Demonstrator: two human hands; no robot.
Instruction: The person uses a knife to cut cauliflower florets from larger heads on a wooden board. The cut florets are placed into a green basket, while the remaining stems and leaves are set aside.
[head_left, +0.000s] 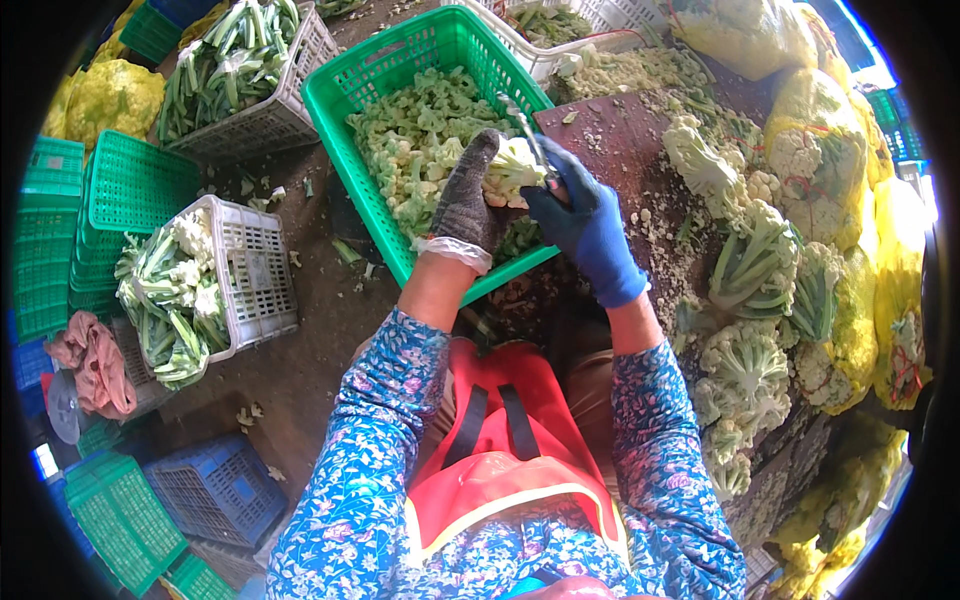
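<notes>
My left hand (466, 196), in a dark grey knit glove, grips a piece of cauliflower (514, 171) over a green plastic crate (360, 202). In a blue glove, my right hand (581, 214) holds a knife (527, 131) whose narrow metal blade points up and away from me, just beside the cauliflower piece. Cut cauliflower florets (420, 142) fill much of the crate below both hands. My fingers and palm hide part of the held piece and most of the knife's handle.
Right of me, a brown board (611, 150) bears crumbs, with cauliflower heads (746, 367) and yellow mesh sacks (817, 157) beyond. Leafy stalks overflow white crates (259, 277) on the left. Stacked green crates (135, 180) and a blue crate (217, 487) stand farther left.
</notes>
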